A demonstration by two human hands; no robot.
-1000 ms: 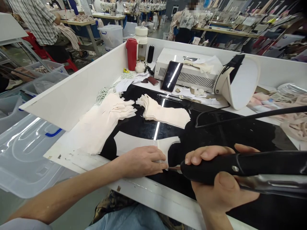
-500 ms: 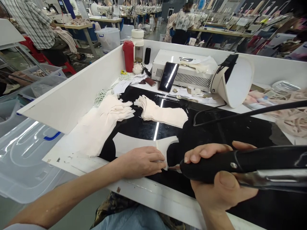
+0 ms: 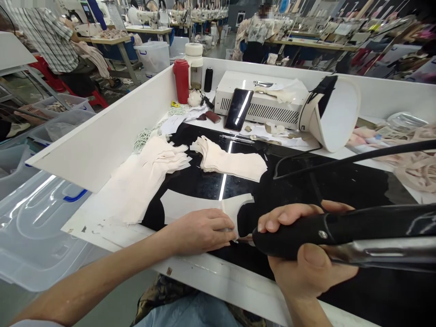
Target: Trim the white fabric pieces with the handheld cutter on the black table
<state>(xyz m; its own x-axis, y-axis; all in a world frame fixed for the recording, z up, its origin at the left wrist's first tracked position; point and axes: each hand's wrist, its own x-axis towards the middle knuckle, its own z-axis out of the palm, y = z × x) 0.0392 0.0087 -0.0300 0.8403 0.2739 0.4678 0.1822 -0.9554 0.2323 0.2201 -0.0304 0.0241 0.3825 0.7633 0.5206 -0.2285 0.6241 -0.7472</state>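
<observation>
My right hand (image 3: 306, 254) is wrapped round a thick black handheld tool (image 3: 378, 227) with a metal lever along its side. The tool's thin metal tip (image 3: 245, 239) reaches the lower right corner of a white fabric piece (image 3: 190, 205) on the black glossy board (image 3: 286, 190). My left hand (image 3: 200, 230) presses on that piece near the corner, its fingers together; whatever lies under the fingertips is hidden. Beyond it lies a small stack of pale pink fabric pieces (image 3: 235, 163), and a larger pale stack (image 3: 146, 177) spreads to the left.
Along the back stand a red bottle (image 3: 181, 81), a glass jar, a black spool, a phone (image 3: 239, 109) leaning on a white vented box (image 3: 265, 97), and a white cone (image 3: 335, 113). A black cable (image 3: 357, 159) crosses the right side. People sit at machines in the background.
My right hand and the tool have shifted slightly left, with the tip closer to my left fingertips. My left hand and the fabric look almost unmoved.
</observation>
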